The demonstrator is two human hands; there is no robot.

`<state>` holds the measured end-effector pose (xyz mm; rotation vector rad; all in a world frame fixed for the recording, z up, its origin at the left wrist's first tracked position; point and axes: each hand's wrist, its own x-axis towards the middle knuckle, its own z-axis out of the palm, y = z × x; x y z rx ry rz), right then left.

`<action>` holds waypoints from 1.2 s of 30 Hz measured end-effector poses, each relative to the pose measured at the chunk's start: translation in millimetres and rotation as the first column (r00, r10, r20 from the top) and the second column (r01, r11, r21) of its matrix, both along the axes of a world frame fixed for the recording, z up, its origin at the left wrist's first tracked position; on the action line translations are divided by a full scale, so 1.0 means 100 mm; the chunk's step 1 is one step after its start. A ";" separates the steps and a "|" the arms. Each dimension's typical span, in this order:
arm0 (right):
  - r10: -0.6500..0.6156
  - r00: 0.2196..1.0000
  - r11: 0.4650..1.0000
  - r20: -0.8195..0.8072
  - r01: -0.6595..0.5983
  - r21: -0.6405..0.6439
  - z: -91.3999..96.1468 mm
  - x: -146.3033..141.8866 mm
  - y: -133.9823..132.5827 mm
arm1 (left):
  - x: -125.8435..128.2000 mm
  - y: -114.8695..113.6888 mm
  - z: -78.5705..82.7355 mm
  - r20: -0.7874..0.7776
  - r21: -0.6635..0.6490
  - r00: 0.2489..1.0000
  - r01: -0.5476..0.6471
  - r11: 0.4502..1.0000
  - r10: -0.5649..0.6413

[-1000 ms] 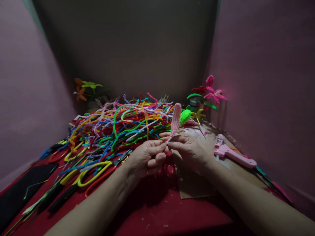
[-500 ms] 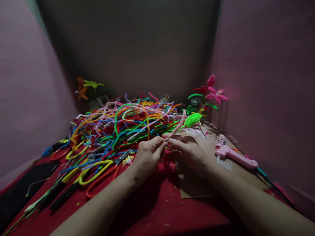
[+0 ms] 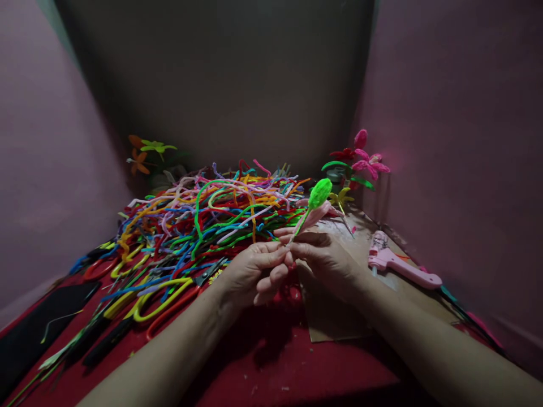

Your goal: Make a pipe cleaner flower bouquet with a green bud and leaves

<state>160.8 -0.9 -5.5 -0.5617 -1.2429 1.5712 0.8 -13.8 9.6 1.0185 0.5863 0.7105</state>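
Observation:
Between my two hands a pipe-cleaner flower stem stands tilted, with a bright green bud (image 3: pixel 320 194) at its tip and a pale pink strip (image 3: pixel 314 217) beside the green stalk. My left hand (image 3: pixel 262 268) pinches the lower end between thumb and forefinger, its other fingers loosely curled below. From the other side, my right hand (image 3: pixel 316 254) grips the same stem with thumb and fingertips. The stem's very end is hidden by the fingertips. Just behind the hands lies a heap of colourful pipe cleaners (image 3: pixel 229 209).
A pink glue gun (image 3: pixel 401 265) lies on a brown board (image 3: pixel 335 322) at the right. Scissors with yellow and red handles (image 3: pixel 163 299) and pliers (image 3: pixel 112 328) rest at the left on the red cloth (image 3: pixel 271 362). Finished pink flowers (image 3: pixel 369 161) and orange flowers (image 3: pixel 139 161) stand behind.
The stem has turned in my fingers: the green bud now points more upward and sits in front of the pink strip. My left hand's lower fingers have loosened and uncurled somewhat.

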 end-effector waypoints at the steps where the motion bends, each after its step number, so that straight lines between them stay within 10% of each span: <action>1: -0.002 1.000 1.000 -0.009 0.002 -0.004 0.00 0.00 0.00 | 0.01 0.00 0.01 -0.022 0.027 1.000 -0.007 1.000 0.008; 5: -0.081 0.997 0.995 0.014 0.082 -0.049 0.02 0.00 -0.02 | 0.06 -0.05 0.04 -0.286 0.396 0.904 -0.190 0.898 0.317; 10: -0.169 0.984 0.984 0.056 0.172 -0.044 0.02 -0.01 -0.04 | 0.08 -0.08 -0.05 -0.312 0.892 0.588 -0.089 0.443 0.746; 15: -0.220 0.973 0.975 0.076 0.216 0.054 -0.08 -0.01 0.01 | 0.06 -0.08 -0.16 -0.128 0.978 0.444 0.206 0.039 0.887; 23: -0.166 0.986 0.983 0.026 0.168 -0.075 -0.09 -0.05 -0.02 | 0.04 -0.03 -0.21 -0.006 0.903 0.377 0.399 -0.157 0.926; 27: -0.161 0.986 0.981 0.030 0.163 -0.107 -0.05 -0.06 -0.04 | 0.01 -0.02 -0.26 -0.034 0.909 0.398 0.394 -0.138 0.917; 30: -0.124 0.992 0.989 0.027 0.126 -0.083 -0.01 -0.06 -0.06 | 0.03 -0.04 -0.21 -0.101 0.974 0.459 0.227 -0.006 0.883; 36: -0.097 0.993 0.989 -0.064 0.089 -0.116 -0.02 -0.08 -0.05 | 0.10 -0.08 0.01 -0.318 0.626 0.730 -0.318 0.712 0.606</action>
